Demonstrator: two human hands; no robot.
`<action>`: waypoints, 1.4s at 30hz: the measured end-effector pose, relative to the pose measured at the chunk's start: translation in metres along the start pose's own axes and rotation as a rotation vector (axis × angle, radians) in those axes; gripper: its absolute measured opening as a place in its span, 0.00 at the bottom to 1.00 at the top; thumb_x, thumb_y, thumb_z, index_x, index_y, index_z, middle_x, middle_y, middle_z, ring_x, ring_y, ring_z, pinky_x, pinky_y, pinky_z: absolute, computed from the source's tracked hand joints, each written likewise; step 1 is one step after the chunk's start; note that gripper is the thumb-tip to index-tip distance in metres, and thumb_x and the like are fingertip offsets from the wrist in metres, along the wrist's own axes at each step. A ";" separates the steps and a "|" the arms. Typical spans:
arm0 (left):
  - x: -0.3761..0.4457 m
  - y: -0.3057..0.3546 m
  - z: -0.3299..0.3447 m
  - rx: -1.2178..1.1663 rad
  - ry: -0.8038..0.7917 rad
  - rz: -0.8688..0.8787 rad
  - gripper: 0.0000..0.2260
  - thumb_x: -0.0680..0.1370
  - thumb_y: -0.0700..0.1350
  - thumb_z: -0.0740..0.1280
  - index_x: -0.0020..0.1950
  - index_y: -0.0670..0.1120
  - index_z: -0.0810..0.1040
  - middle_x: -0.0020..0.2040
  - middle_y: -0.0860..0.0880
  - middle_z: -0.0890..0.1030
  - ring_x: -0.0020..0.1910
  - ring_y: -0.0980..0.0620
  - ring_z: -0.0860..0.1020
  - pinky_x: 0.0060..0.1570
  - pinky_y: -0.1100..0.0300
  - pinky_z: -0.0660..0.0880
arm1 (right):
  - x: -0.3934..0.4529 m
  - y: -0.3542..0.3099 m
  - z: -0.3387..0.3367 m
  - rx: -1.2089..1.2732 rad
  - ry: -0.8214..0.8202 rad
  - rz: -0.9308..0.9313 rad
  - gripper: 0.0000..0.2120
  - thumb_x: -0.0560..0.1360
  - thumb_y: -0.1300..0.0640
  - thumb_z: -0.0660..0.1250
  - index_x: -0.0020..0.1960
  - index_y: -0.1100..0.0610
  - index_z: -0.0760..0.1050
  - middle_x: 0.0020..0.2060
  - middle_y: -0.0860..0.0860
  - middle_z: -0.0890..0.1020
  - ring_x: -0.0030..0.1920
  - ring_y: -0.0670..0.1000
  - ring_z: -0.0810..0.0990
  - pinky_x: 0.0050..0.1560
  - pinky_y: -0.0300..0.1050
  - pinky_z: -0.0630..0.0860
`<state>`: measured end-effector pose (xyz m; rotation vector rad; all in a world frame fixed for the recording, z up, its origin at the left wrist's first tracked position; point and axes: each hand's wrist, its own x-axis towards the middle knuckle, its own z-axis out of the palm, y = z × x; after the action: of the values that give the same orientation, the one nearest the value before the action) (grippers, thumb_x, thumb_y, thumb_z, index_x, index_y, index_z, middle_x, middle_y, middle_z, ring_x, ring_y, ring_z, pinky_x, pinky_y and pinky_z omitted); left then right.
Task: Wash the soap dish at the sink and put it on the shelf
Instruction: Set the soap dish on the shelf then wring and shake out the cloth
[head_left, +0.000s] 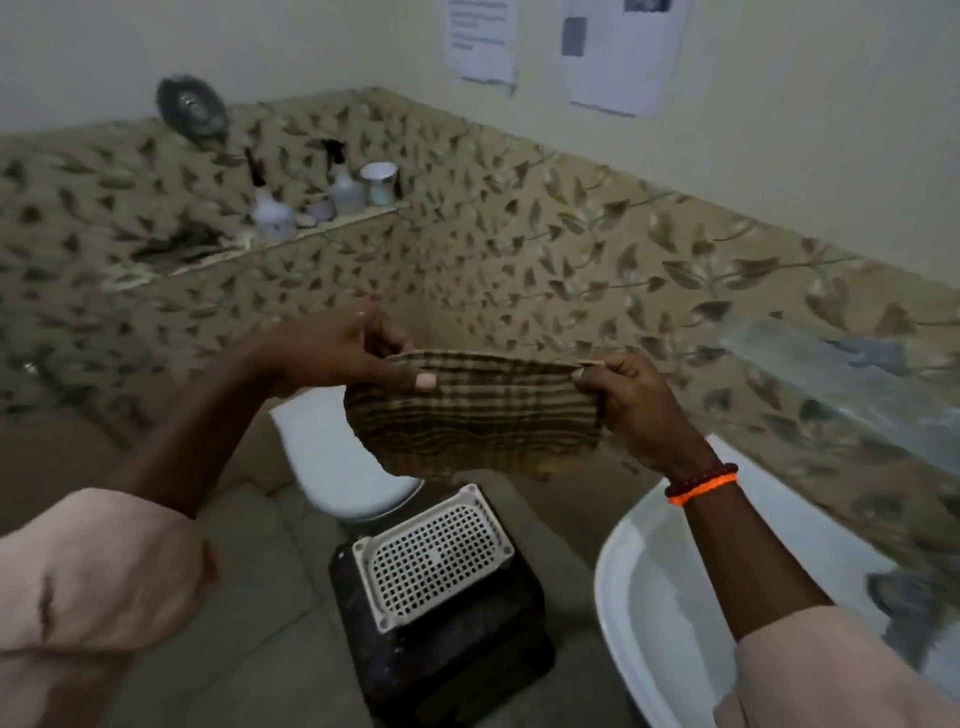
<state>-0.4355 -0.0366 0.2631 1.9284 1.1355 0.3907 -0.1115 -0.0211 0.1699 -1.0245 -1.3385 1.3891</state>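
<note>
A white perforated soap dish (434, 558) lies on a dark stool (447, 639) on the floor, below my hands. I hold a brown checked cloth (478, 415) stretched out in the air above it. My left hand (343, 351) pinches the cloth's upper left edge. Its upper right edge is gripped by my right hand (631, 400), which wears beaded and orange wristbands. The white sink (649, 597) curves along the lower right. A narrow shelf (322, 231) runs along the leaf-patterned tiled wall at the upper left.
Bottles (272, 208) and a white jar (379, 182) stand on the shelf. A white toilet (337, 457) sits behind the stool. A glass shelf (841, 374) juts out above the sink at right. Papers (618, 52) hang on the upper wall.
</note>
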 end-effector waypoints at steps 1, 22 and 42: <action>-0.008 -0.023 -0.001 -0.192 0.043 0.021 0.13 0.76 0.52 0.75 0.44 0.41 0.85 0.39 0.43 0.87 0.37 0.49 0.83 0.38 0.61 0.79 | 0.012 0.004 0.014 0.039 -0.007 0.032 0.13 0.78 0.66 0.64 0.37 0.64 0.81 0.33 0.59 0.80 0.35 0.56 0.77 0.38 0.46 0.72; -0.011 -0.335 0.204 -1.613 0.541 -0.641 0.16 0.86 0.42 0.57 0.73 0.41 0.71 0.65 0.38 0.79 0.55 0.43 0.84 0.53 0.47 0.84 | 0.113 0.281 0.091 0.024 -0.089 0.876 0.13 0.84 0.58 0.53 0.54 0.60 0.76 0.44 0.58 0.79 0.41 0.53 0.78 0.43 0.46 0.75; 0.046 -0.395 0.295 -0.271 0.731 -1.074 0.12 0.84 0.39 0.60 0.59 0.32 0.78 0.53 0.33 0.83 0.54 0.36 0.81 0.53 0.53 0.70 | 0.109 0.410 0.099 -0.957 -0.190 0.539 0.10 0.77 0.66 0.62 0.57 0.65 0.78 0.54 0.63 0.83 0.56 0.64 0.80 0.56 0.50 0.74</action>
<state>-0.4507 -0.0556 -0.2319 0.7107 2.2358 0.5975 -0.2598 0.0689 -0.2301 -2.0337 -2.0406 1.2106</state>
